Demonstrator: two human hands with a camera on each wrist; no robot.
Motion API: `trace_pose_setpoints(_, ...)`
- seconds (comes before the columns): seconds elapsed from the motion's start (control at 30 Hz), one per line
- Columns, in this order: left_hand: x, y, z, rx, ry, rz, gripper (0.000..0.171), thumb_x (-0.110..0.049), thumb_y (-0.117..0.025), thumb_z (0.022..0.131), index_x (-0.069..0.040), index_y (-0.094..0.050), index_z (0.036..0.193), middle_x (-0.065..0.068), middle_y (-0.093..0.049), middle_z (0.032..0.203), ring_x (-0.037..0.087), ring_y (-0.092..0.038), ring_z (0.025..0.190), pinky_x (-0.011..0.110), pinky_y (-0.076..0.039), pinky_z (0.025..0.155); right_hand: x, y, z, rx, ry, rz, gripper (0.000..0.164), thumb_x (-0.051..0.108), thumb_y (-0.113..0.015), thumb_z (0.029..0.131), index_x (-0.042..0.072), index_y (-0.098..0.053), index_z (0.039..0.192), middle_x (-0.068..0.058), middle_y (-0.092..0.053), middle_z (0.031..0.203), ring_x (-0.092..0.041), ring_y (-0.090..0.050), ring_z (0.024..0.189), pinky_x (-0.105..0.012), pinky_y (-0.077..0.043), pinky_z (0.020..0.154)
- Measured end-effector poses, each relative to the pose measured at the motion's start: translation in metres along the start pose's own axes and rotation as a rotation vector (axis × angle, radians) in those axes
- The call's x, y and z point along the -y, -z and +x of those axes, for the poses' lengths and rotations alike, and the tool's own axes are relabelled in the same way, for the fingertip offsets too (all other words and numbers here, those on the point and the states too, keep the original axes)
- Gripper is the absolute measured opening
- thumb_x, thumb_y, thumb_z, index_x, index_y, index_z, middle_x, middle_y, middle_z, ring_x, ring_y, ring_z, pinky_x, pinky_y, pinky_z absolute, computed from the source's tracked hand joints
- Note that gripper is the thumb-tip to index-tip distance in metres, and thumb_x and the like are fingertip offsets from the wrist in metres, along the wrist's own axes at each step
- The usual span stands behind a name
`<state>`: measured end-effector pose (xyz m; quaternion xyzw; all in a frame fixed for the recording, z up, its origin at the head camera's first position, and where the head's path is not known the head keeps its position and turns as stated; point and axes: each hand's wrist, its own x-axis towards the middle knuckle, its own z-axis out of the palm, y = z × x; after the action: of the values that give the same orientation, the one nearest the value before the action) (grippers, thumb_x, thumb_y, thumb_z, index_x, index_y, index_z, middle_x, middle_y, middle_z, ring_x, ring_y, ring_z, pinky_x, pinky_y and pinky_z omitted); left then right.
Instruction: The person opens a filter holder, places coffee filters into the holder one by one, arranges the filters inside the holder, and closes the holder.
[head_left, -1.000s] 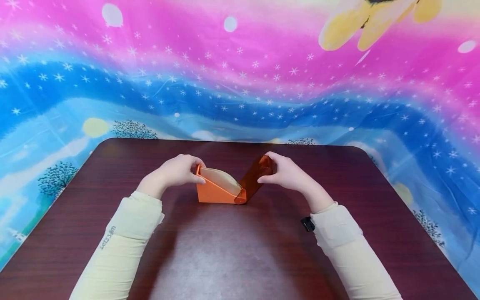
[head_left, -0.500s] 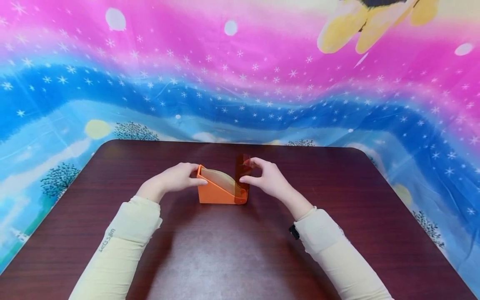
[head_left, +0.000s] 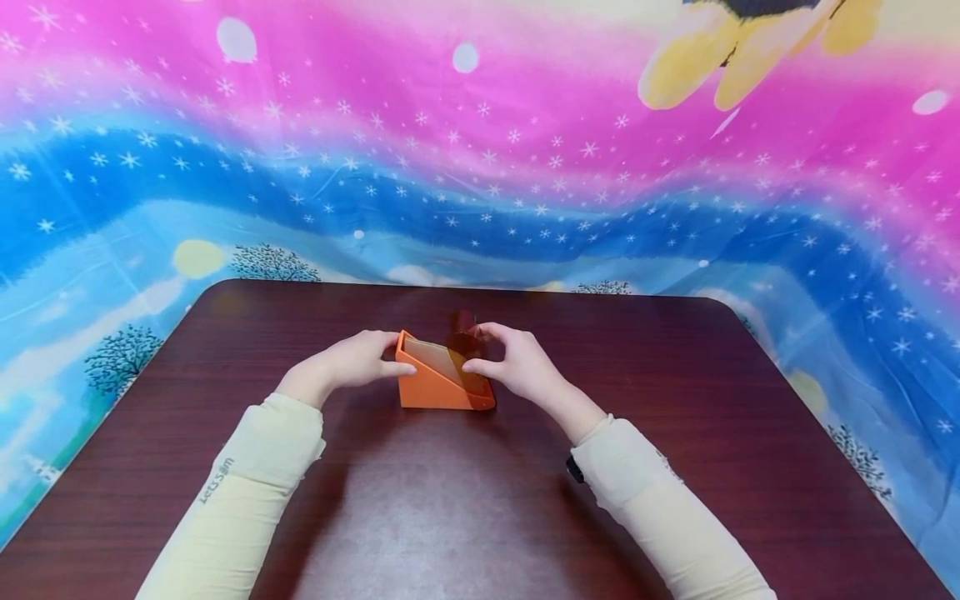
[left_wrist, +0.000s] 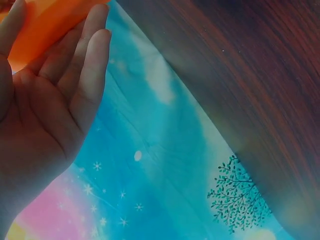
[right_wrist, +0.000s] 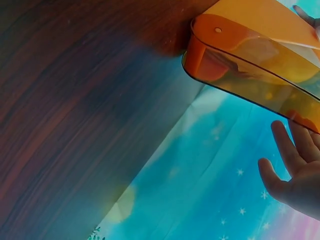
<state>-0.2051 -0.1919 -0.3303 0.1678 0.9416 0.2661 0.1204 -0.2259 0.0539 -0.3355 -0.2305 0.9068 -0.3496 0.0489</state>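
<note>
An orange box (head_left: 431, 392) with a sloping top stands on the table, tan paper filters (head_left: 433, 353) inside it. A brown see-through lid (head_left: 462, 335) is hinged at the box's low right end and stands tilted up over the opening. My left hand (head_left: 345, 361) grips the tall left end, thumb on the front and fingers behind. With thumb and fingers my right hand (head_left: 525, 364) holds the lid's raised end. In the right wrist view the lid (right_wrist: 240, 75) overlaps the side of the box; the right fingers (right_wrist: 285, 145) show below it.
The dark wooden table (head_left: 450, 500) spreads around the box. Behind and beside it hangs a pink and blue printed cloth (head_left: 420, 167).
My right hand has swung the lid leftward about its hinge, from leaning out to the right to leaning over the box. The left hand stays on the box.
</note>
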Motion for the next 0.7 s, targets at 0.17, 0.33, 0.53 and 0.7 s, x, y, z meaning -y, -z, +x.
trace_pose_setpoints(0.17, 0.0, 0.0, -0.001, 0.013, 0.011, -0.008, 0.041, -0.033, -0.063, 0.088, -0.005, -0.058, 0.117, 0.007, -0.066, 0.105, 0.022, -0.06, 0.099, 0.044, -0.045, 0.096, 0.003, -0.006, 0.002, 0.004, 0.013, -0.022, 0.047, 0.029, -0.074, 0.079, 0.012, -0.059, 0.121, -0.005, -0.064, 0.118, -0.022, -0.057, 0.113, -0.042, -0.043, 0.101)
trace_pose_setpoints(0.33, 0.002, 0.0, -0.002, 0.017, 0.008, -0.014, 0.042, -0.033, -0.064, 0.087, -0.005, -0.058, 0.118, 0.008, -0.066, 0.107, 0.023, -0.061, 0.099, 0.045, -0.045, 0.097, 0.006, -0.01, 0.004, -0.001, 0.032, -0.068, 0.046, 0.029, -0.074, 0.079, 0.013, -0.061, 0.12, -0.003, -0.065, 0.117, -0.021, -0.059, 0.108, -0.039, -0.046, 0.097)
trace_pose_setpoints(0.53, 0.003, -0.001, -0.002, 0.017, 0.007, -0.029, 0.043, -0.032, -0.065, 0.087, -0.006, -0.058, 0.12, 0.008, -0.066, 0.109, 0.024, -0.06, 0.102, 0.045, -0.044, 0.098, 0.009, -0.015, 0.005, -0.003, 0.031, -0.123, 0.048, 0.031, -0.074, 0.079, 0.014, -0.061, 0.121, -0.002, -0.065, 0.118, -0.02, -0.059, 0.107, -0.038, -0.048, 0.095)
trace_pose_setpoints(0.7, 0.004, -0.001, -0.001, 0.019, 0.013, -0.023, 0.045, -0.031, -0.065, 0.087, -0.004, -0.057, 0.122, 0.01, -0.065, 0.113, 0.026, -0.059, 0.106, 0.046, -0.043, 0.1, 0.009, -0.017, 0.005, 0.002, 0.042, -0.16, 0.049, 0.033, -0.073, 0.079, 0.015, -0.061, 0.122, -0.002, -0.065, 0.118, -0.022, -0.059, 0.107, -0.039, -0.047, 0.096)
